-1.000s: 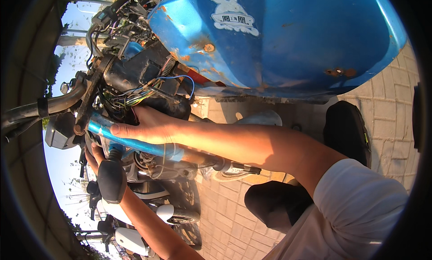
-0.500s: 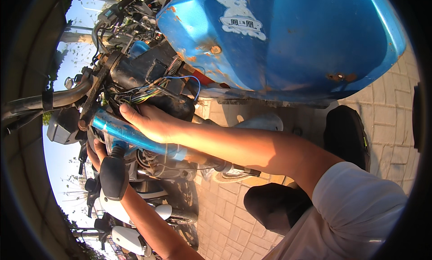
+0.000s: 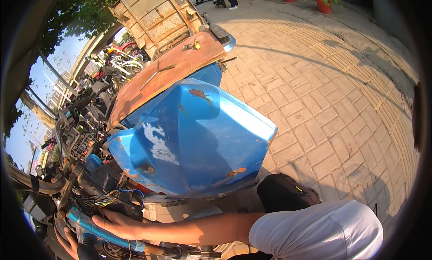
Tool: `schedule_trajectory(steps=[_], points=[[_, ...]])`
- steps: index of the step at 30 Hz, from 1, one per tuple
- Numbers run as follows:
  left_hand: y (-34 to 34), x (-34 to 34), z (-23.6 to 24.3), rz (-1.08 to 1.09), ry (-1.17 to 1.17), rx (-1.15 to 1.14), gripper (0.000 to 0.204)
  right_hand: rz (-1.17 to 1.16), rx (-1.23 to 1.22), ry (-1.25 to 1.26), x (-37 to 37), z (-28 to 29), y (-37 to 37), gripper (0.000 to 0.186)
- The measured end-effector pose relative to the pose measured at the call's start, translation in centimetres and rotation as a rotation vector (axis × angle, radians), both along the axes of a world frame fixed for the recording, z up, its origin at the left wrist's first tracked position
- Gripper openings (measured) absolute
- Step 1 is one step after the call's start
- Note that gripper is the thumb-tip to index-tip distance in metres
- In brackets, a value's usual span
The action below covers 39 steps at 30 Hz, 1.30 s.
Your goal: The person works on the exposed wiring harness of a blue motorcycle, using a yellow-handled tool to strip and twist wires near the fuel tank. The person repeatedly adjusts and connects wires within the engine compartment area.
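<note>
At the lower left, my right hand [image 3: 119, 225] reaches over the worn blue tube [image 3: 101, 230] at the front of a vehicle. Its thumb is stretched apart from the fingers, which extend toward black plastic casing and are partly hidden. Close above it lies a bundle of thin coloured wires [image 3: 112, 196], one blue wire looping out on the right. My left hand [image 3: 67, 244] is on the other side of the tube, fingers apart, beside a black mirror [image 3: 87, 251]; its palm is hidden. I see nothing held in either hand.
A rusted blue body panel [image 3: 216, 147] rises beyond my right arm. Behind it, a reddish-brown board [image 3: 166, 75] bears a screwdriver [image 3: 155, 75] and a small yellow object [image 3: 196, 44]. Handlebars [image 3: 38, 183] and parked bikes [image 3: 126, 60] crowd the left; brick paving [image 3: 310, 111] spreads right.
My view has swung up and right, so the hands and tube sit lower in the picture and the board shows. The right hand keeps its place by the wires; the left hand's fingers look more spread.
</note>
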<state>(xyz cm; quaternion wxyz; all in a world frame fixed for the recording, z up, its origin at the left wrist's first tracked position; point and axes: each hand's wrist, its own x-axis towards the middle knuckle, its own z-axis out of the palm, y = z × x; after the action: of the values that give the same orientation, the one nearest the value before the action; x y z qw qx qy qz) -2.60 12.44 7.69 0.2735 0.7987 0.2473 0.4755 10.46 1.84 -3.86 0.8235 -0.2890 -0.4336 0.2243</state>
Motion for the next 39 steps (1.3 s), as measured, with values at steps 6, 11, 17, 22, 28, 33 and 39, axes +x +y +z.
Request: schedule_trajectory(steps=[6,11,17,22,28,33,39], points=[[-1.5,0.1,0.3,0.010,-0.013,0.078,0.073,-0.040,-0.012,-0.042,-0.5,-1.0,0.2,0.091],[-1.3,-0.2,0.4,-0.007,0.004,0.070,0.075,0.013,-0.077,-0.090,0.0,0.0,-0.1,0.087],[0.5,1.0,-0.7,-0.192,-0.283,-0.301,0.058,0.121,-0.283,-0.144,1.0,1.7,-1.3,0.097],[2.3,-0.8,-0.6,0.010,0.044,0.226,0.058,0.188,-0.300,-0.127,1.1,0.9,-1.9,0.096],[4.3,-1.5,-0.5,0.006,0.060,0.182,0.064,-0.223,-0.121,-0.350,-1.0,-0.6,-4.2,0.081],[6.2,-2.3,-0.4,-0.048,0.190,0.410,0.056,-0.193,-0.379,-0.337,-2.0,-1.8,-6.2,0.087],[8.0,-3.0,-0.2,-0.015,0.272,0.482,0.050,-0.382,-0.082,-0.232,-2.5,-1.4,-3.4,0.088]])
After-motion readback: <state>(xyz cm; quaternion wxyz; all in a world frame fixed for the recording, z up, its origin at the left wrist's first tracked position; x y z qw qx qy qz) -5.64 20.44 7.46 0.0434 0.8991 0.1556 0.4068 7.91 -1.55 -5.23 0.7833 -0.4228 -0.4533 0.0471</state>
